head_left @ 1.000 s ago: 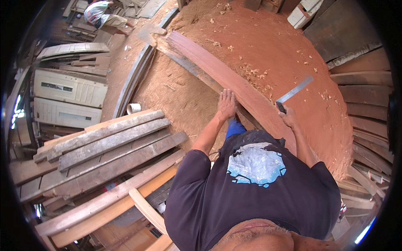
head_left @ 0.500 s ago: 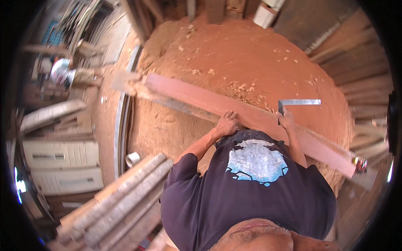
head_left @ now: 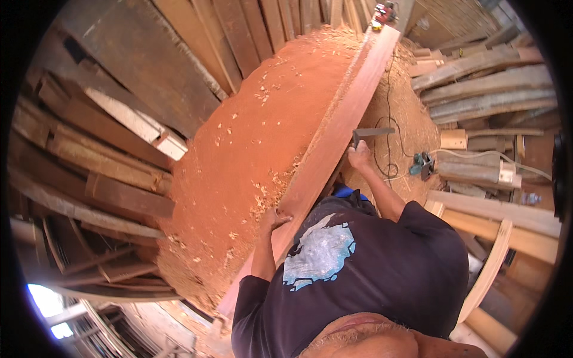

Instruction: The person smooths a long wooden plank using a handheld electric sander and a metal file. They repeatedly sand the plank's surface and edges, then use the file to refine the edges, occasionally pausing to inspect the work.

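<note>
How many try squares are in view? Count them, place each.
1: the try square, held in the right hand beside the reddish plank. Others could be hidden.

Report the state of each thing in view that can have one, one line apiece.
Plank: lying lengthwise, uncovered along most of its top.
Left hand: resting at the plank's edge.
Right hand: closed in a grip.
Square: held in the right hand.
Red tool: at the plank's far end; on or off unclear.
Green tool: set down; on or off unclear.
Cord: loosely curled.
Shavings: scattered.
</note>
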### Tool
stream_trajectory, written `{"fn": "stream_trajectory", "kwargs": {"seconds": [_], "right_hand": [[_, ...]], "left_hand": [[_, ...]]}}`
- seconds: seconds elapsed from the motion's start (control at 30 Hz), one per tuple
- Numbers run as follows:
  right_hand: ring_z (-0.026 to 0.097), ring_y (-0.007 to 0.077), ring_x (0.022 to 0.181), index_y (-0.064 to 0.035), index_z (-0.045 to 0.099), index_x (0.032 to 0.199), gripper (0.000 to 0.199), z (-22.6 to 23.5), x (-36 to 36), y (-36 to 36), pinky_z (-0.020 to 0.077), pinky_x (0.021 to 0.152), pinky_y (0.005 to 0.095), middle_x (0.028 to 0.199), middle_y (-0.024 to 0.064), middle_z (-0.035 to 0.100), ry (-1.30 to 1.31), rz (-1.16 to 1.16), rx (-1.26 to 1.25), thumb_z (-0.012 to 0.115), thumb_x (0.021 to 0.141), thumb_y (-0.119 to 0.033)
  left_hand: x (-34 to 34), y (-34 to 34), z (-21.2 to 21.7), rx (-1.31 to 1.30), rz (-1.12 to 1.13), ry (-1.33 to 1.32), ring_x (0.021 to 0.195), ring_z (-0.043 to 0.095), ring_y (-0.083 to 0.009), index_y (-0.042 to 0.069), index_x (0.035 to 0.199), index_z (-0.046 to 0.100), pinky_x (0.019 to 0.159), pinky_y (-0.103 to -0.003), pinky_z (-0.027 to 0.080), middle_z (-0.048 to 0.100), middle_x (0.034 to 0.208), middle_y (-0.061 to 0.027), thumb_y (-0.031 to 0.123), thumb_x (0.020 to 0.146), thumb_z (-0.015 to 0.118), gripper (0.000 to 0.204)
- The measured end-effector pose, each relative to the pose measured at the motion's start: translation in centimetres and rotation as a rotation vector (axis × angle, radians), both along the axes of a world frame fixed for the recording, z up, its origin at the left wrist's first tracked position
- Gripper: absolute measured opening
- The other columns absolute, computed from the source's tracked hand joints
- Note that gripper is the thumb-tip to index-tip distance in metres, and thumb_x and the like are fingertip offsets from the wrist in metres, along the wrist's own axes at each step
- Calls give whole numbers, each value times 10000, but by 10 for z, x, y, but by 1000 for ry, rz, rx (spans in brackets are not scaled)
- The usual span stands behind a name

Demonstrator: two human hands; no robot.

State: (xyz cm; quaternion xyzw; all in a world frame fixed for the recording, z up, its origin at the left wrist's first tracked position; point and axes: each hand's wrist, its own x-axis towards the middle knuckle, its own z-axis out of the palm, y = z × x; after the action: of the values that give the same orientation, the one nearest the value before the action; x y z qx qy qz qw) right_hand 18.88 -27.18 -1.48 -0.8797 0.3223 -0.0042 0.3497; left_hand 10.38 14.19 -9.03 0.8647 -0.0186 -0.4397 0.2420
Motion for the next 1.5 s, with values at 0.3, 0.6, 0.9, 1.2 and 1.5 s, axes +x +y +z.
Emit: {"fn": "stream_trajectory", "kwargs": {"seconds": [0.3,0.6,0.9,1.2,1.5], "right_hand": [[684,317,686,31,633,829,164,-175,-64,-29,544,668,448,671,176,648,127,-251,307,560,824,-115],[480,152,436,-67,515,717,203,-121,-50,57,346,359,333,605,41,509,218,-119,657,596,903,-80],[601,245,504,78,648,885,204,-91,-28,77,430,411,376,731,164,661,274,-281,795,638,886,-125],[638,251,572,88,651,998,377,-82,-16,71,468,485,434,842,171,702,481,-295,757,630,916,-280],[558,449,1247,3,397,1411,506,-94,-4,93,471,922,756,1366,248,528,235,-230,1026,598,988,-190]], "left_hand": [[-31,-70,45,76,-124,-423,1421,291,-484,150,1607,185,1157,-630,230,271,1573,-265,504,610,901,1277],[-46,-99,41,311,-55,-567,1325,337,-550,344,1608,175,1095,-689,240,215,1549,-291,468,580,908,1268],[-42,-85,10,285,-92,-568,1263,373,-521,355,1606,170,1059,-680,280,293,1478,-267,407,659,872,1181],[-35,-78,-7,311,-94,-519,1253,377,-520,360,1607,159,1056,-682,283,309,1457,-278,400,660,868,1183],[5,-65,45,302,-93,-314,1311,355,-529,365,1608,120,1089,-675,271,339,1450,-309,444,647,858,1214]]}}
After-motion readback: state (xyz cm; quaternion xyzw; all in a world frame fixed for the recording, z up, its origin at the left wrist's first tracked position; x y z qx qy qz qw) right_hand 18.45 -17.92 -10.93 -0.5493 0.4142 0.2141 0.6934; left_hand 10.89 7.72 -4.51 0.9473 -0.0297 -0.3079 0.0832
